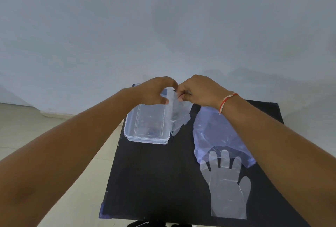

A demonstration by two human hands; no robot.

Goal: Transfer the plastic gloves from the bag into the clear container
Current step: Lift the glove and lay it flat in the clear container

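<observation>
Plastic glove [177, 112] is hanging from both hands above the black table [154, 172], its long axis running straight down, lower edge trailing just beside the clear container [148, 126]. I'm seeing the left hand [154, 91] and right hand [198, 91] pinching its top edge together (fingertips bunched, so the exact grip is hard to make out). A second glove [227, 186] is lying flat near me, fingers pointing away toward the bag [214, 132] and overlapping its mouth. My right forearm is covering part of the bag.
</observation>
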